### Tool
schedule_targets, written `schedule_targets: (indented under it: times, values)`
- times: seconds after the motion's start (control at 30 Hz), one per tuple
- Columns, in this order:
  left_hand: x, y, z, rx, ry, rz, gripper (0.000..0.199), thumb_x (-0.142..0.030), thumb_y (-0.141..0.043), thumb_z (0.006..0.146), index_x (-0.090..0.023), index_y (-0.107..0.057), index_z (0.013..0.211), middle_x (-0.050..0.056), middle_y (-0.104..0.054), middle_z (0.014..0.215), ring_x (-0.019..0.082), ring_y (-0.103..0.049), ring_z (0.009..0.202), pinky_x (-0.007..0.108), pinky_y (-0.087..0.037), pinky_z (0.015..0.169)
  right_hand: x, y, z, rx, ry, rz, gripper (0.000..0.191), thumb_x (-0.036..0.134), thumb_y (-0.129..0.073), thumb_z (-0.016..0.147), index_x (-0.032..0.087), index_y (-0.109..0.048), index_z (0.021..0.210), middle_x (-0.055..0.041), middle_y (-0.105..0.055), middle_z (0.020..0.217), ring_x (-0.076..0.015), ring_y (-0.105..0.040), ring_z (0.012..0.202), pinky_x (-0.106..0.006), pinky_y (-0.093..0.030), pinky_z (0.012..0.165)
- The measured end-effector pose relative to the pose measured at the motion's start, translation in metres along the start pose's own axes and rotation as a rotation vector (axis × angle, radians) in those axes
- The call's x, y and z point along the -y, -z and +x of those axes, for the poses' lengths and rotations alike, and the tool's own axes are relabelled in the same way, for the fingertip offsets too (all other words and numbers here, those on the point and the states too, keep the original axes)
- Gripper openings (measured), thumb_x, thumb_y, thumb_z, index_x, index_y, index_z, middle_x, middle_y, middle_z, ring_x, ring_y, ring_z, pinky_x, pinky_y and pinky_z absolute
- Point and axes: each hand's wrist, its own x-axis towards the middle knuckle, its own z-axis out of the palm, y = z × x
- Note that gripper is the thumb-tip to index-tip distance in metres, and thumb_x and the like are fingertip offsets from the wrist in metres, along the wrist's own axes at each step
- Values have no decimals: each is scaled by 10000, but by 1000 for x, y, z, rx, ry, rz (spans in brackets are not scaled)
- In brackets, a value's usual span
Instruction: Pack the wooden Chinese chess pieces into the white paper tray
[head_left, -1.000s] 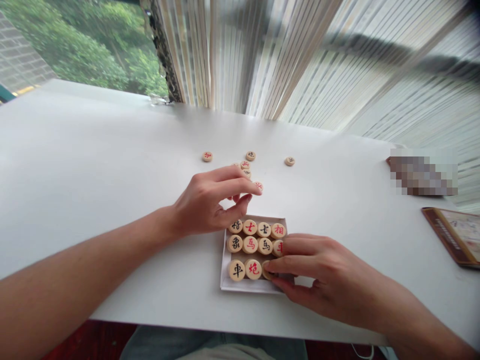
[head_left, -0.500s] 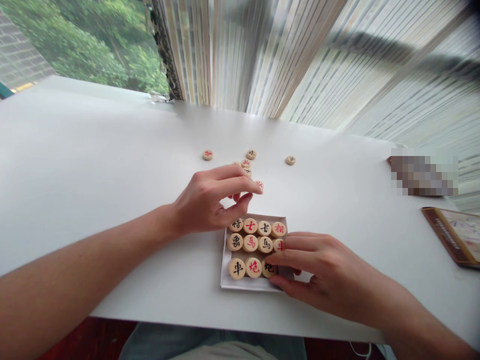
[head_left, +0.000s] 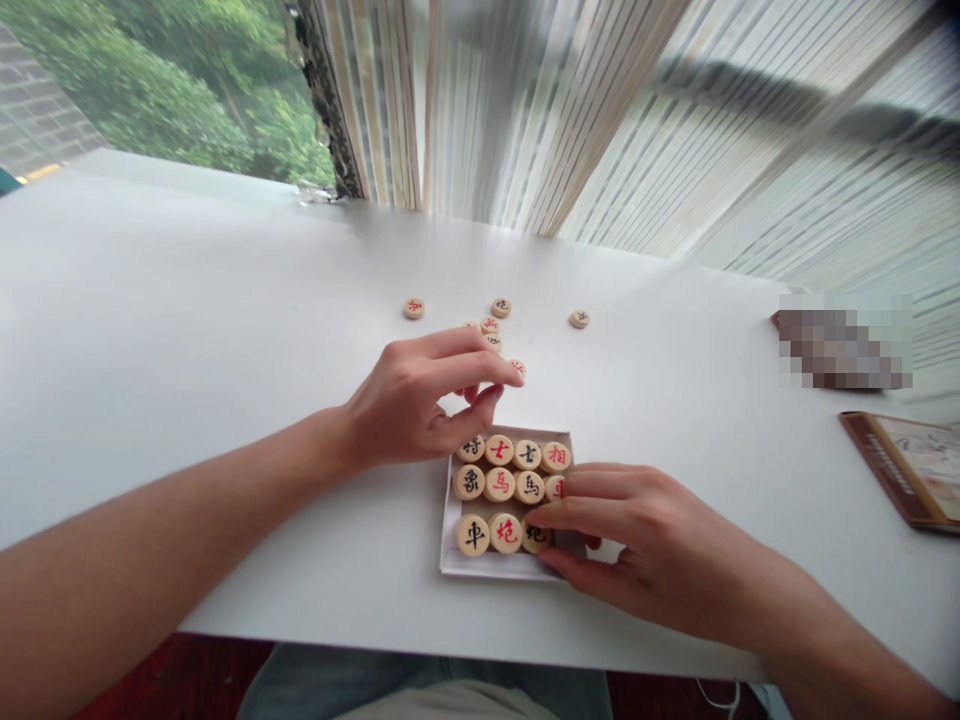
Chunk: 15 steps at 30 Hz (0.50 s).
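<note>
A shallow white box (head_left: 457,566) holds rows of round wooden xiangqi pieces with red and black characters, among them a red cannon piece (head_left: 505,534). My right hand (head_left: 637,530) reaches in from the right, thumb and index finger on either side of a black cannon piece (head_left: 535,536) in the front row. Its other fingers cover part of a red chariot piece (head_left: 555,488). Over the box's far left corner hovers my left hand (head_left: 442,390), thumb and index finger apart with nothing between them. Just behind its index fingertip lies a partly hidden red piece (head_left: 517,369).
Beyond my left hand, several loose pieces lie on the white table (head_left: 225,300), including a red one (head_left: 414,308) and two black ones (head_left: 501,308). At the right are a brown printed box lid (head_left: 892,470) and a blurred-out object (head_left: 844,345). A string curtain (head_left: 487,120) hangs behind.
Both hands hold nearly the same poses. The whole view has shifted very slightly; no piece has visibly moved.
</note>
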Motion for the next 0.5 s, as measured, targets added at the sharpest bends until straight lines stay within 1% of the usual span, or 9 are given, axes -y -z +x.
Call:
schedule_targets:
  times: [0.13, 0.33, 0.5]
  values:
    - [0, 0, 0, 0, 3, 3, 222, -28, -643, 903, -181, -743, 1029, 46, -770, 938, 128, -742, 790, 224, -622, 697, -2, 2, 0, -2, -1, -21, 136, 183, -647, 1013, 207, -764, 1077, -23, -727, 859, -170, -645, 737, -300, -486, 697]
    - [-1, 0, 1, -1, 2, 9, 218, -25, -648, 899, -174, -747, 1025, 52, -767, 930, 128, -741, 783, 216, -616, 689, -3, 1, -2, -41, 17, -27, 86, 190, -664, 1005, 210, -748, 1008, -27, -742, 878, -173, -654, 743, -295, -484, 699]
    - [-1, 0, 1, 3, -3, 8, 214, -30, -646, 904, -173, -744, 1029, 50, -765, 932, 129, -745, 789, 220, -619, 709, -3, 0, -2, -47, 26, -25, 110, 183, -670, 1008, 201, -769, 1052, -13, -723, 834, -160, -634, 710, -288, -472, 678]
